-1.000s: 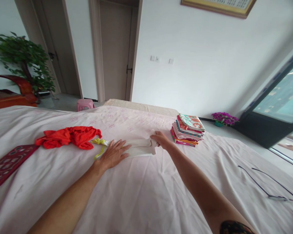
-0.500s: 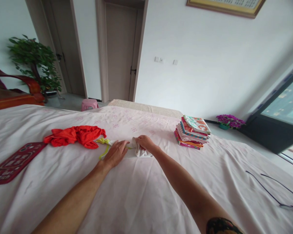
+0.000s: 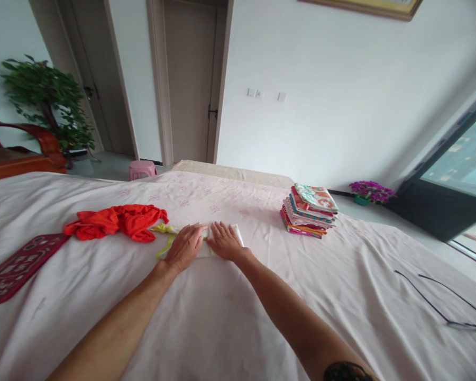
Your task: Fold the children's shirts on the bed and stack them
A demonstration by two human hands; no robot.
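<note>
A white cloth [image 3: 238,235], partly folded, lies flat on the pale pink bedsheet [image 3: 206,317], with yellow straps [image 3: 163,228] trailing from its left end. My right hand [image 3: 224,241] rests palm down on the cloth, fingers stretched out. Beside it my left hand [image 3: 185,245] also lies on the cloth near the straps, its fingers extended. Much of the cloth is hidden under both hands. Just left of the straps sits a crumpled red garment [image 3: 119,221].
A stack of folded colourful fabrics [image 3: 307,211] stands to the right. Eyeglasses [image 3: 448,320] lie at the right front, and a dark red patterned mat [image 3: 24,267] at the left. Past the far edge are a pink stool [image 3: 142,170] and purple flowers [image 3: 371,191].
My right hand has let go of the bunched cloth edge and now presses flat on it. The cloth's right part has gone from bunched to folded over. The view has shifted slightly.
</note>
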